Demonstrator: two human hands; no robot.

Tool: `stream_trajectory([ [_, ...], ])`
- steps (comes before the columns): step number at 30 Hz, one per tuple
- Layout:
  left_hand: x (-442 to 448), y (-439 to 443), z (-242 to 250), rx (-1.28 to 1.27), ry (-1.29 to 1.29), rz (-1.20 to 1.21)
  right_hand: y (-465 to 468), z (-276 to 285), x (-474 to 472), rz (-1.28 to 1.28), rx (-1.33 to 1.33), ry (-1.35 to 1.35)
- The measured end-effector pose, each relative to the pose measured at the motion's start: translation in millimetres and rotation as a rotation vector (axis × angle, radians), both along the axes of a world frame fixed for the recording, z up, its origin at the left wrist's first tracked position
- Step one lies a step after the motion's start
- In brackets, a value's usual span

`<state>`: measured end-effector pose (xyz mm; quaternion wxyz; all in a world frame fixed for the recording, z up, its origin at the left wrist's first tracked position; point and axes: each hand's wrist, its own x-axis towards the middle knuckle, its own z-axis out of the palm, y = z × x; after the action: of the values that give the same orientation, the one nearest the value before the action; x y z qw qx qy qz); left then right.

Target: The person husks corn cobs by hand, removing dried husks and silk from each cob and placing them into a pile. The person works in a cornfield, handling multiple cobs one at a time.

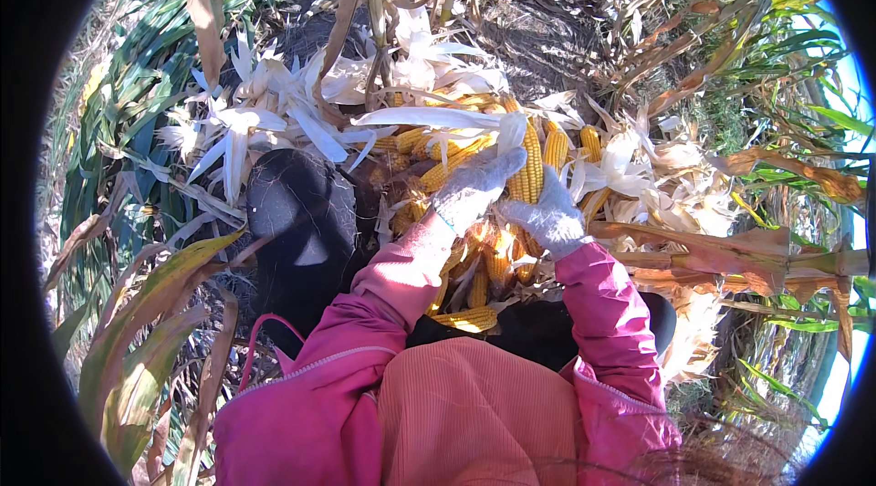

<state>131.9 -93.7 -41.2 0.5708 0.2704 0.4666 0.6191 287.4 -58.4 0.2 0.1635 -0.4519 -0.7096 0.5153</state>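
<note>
Both my hands wear pale, fuzzy work gloves and meet at one yellow ear of corn (526,168), which points away from me with its kernels bare. My right hand (551,215) grips the lower end of this ear, its thumb and fingers on either side. Against the ear's left side, my left hand (475,190) has its fingers closed on a pale dry corn husk (511,133) that sticks up past the fingertips. Under and around the hands lies a pile of husked corn ears (455,168). One more ear (469,320) rests close to my body.
Stripped husks (267,103) are heaped beyond and left of the pile, with more husks (629,164) at right. Dry corn stalks (732,260) reach in from the right. A standing stalk (375,20) rises beyond the pile. My dark-clad knee (301,212) borders the pile at left.
</note>
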Motion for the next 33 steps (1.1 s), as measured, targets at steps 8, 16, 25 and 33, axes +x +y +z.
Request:
stream_trajectory([
  [8,-24.6,-9.3,48.3,0.309,-0.637,0.098,-2.6,-20.7,10.9,0.229,-0.006,-0.211],
  [16,-39.4,-6.6,54.8,0.137,-0.627,0.339,-12.0,26.1,-12.8,0.241,0.056,-0.316],
  [25,-41.2,5.2,80.8,0.548,-1.383,-0.049,-88.1,-122.6,-49.8,-0.201,-1.154,0.949],
  [33,-158.7,-30.1,70.9,0.462,-0.749,0.805,1.0,-28.6,-16.4,-0.212,-0.097,-0.169],
])
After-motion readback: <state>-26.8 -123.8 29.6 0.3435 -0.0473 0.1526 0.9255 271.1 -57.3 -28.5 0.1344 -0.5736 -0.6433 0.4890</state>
